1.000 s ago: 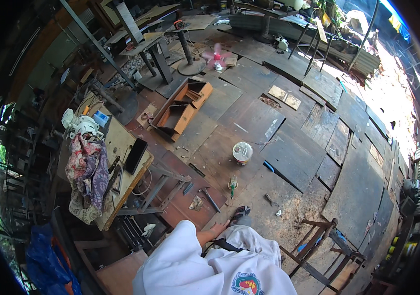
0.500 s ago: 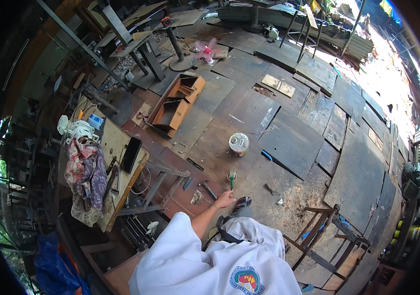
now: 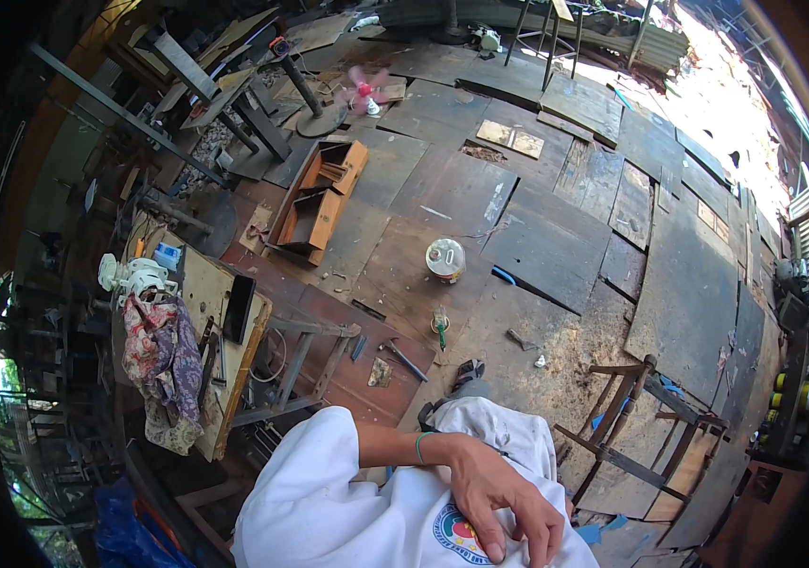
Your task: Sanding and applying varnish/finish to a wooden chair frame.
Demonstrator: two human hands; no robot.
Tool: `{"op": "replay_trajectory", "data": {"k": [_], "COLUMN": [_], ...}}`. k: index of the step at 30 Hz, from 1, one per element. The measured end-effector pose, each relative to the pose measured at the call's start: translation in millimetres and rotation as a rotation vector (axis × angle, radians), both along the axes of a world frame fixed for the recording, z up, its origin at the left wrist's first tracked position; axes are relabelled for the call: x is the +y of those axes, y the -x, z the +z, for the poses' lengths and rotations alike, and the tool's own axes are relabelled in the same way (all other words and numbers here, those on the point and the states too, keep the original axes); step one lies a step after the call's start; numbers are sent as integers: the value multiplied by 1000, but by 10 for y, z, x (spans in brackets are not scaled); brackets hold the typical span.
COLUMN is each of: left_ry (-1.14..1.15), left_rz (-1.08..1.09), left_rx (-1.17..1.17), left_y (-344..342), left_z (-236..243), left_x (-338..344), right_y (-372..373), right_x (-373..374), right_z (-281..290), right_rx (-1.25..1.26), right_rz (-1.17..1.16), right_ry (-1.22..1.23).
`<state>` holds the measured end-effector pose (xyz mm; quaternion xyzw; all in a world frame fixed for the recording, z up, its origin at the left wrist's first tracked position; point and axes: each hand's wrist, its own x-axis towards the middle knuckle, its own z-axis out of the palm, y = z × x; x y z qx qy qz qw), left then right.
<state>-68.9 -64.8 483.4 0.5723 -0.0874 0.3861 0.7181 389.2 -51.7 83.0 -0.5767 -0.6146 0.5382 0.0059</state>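
My left hand (image 3: 506,502) is bent across my front over the white shirt (image 3: 305,483). Its fingers are loosely curled and apart from the thumb, with the tips against the cloth and nothing visible between them. A green band circles that wrist. Ahead on the floor, a green-handled tool, perhaps a brush (image 3: 441,333), leans in a small round container (image 3: 439,323). Beyond it stands a round tub with a pale lid (image 3: 445,257). A hammer (image 3: 404,361) lies to the left of my foot. My right hand does not show.
At the left, a workbench (image 3: 251,352) bears a cloth (image 3: 160,355) and a black flat object (image 3: 240,309). A wooden drawer unit (image 3: 319,201) lies farther off, near a pink fan (image 3: 364,91). An overturned wooden stool (image 3: 627,417) is at the right, beside sawdust (image 3: 570,388).
My left hand has let go of the green-handled tool and drawn back to my shirt. The tool stays in its small container. The whole view has shifted slightly.
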Motion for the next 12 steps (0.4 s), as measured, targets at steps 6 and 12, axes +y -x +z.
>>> {"op": "replay_trajectory", "data": {"k": [6, 12], "left_ry": [-104, -60], "left_rz": [-88, -320], "left_rx": [-91, 51], "left_y": [-93, 265], "left_z": [412, 228], "left_x": [221, 205], "right_y": [631, 706], "right_x": [-54, -325], "right_z": [900, 1036], "right_rx": [-102, -104], "right_rz": [24, -340], "right_ry": [-61, 65]}}
